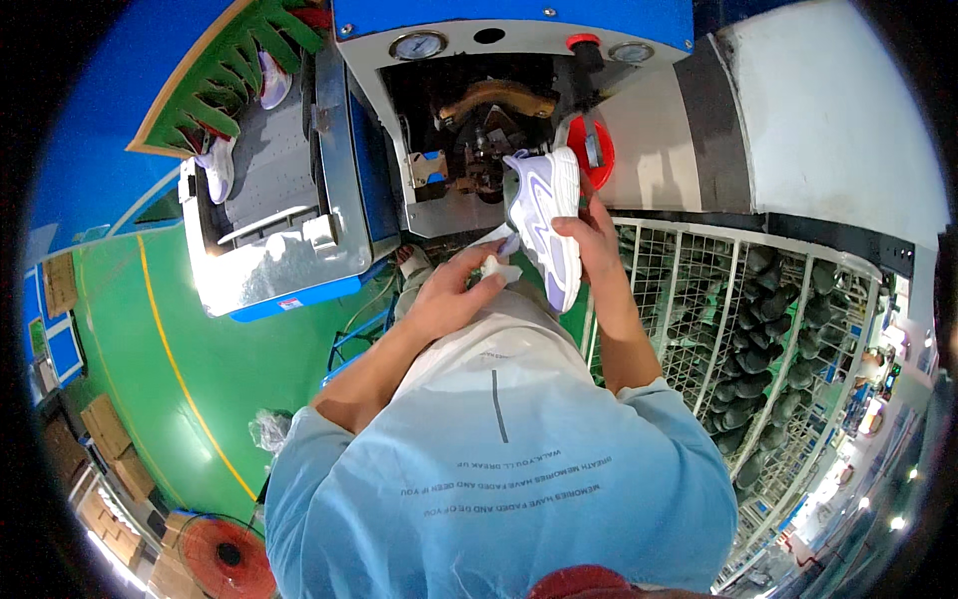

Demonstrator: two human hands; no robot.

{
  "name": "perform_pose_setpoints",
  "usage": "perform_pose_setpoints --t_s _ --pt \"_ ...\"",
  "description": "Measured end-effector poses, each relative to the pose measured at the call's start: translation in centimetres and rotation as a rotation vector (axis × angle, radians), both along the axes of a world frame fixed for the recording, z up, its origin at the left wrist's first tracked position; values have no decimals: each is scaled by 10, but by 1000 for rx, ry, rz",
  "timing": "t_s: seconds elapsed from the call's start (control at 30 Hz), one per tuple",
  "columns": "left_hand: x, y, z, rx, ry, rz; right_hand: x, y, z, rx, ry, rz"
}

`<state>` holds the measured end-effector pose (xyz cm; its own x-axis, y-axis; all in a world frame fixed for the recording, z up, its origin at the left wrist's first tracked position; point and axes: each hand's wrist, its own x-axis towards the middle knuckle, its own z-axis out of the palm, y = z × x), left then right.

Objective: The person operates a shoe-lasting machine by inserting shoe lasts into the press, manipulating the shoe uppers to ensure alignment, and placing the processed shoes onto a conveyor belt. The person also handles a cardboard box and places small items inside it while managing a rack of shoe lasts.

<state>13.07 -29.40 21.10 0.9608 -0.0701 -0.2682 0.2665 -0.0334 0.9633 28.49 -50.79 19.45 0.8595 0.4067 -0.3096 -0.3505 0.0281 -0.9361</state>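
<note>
My right hand (597,245) is closed on a white and lavender sneaker (542,210), with its thumb on the side of the pale sole. The sneaker is tilted on its side, toe and heel running up and down the view, in front of the machine's opening. Close to the shoe's left, my left hand (449,295) pinches a small crumpled white piece (502,271) that looks like cloth or paper. I cannot tell whether that piece touches the shoe. Parts of the right fingers are hidden behind the sneaker.
A blue and grey machine (514,20) with gauges stands ahead, beside a red bucket (602,160). On the left, a conveyor (274,150) carries a sneaker (217,168) and another sneaker (274,82). A white wire rack (709,369) of dark shoe-shaped pieces is right. A fan (228,554) stands lower left.
</note>
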Motion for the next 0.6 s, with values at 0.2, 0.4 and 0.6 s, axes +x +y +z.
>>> perform_pose_setpoints --t_s 0.2,0.4,0.6 --pt "33 -8 -47 -275 23 73 39 27 25 -310 -83 26" --pt "65 -10 -83 -524 127 260 56 74 37 -875 -474 131" --pt "67 -8 -143 -949 393 363 41 138 6 -1383 -569 485"
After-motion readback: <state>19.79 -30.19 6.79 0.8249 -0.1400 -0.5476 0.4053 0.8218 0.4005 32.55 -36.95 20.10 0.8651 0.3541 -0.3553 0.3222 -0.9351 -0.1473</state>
